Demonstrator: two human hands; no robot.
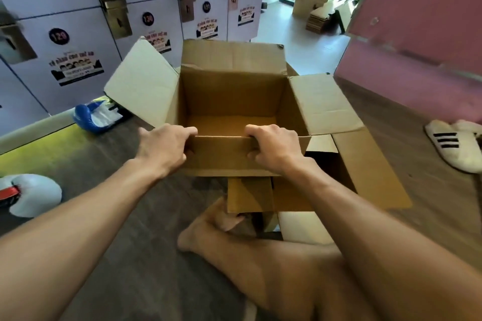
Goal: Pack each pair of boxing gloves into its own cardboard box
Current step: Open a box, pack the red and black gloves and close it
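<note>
An open, empty cardboard box (229, 96) stands on the floor in front of me, its flaps spread outward. My left hand (164, 147) and my right hand (273, 147) both grip the folded-down near flap at the box's front edge. A blue boxing glove (86, 118) with a white cuff lies by the lockers at the left. A white boxing glove (36, 194) with a red band rests at the far left edge, partly cut off.
A second cardboard box (365, 172) lies on its side behind and right of the held one. White lockers (65, 21) line the left wall. A pink wall (417, 47) and striped slippers (453, 146) are at the right. My bare leg (260, 255) is folded below the box.
</note>
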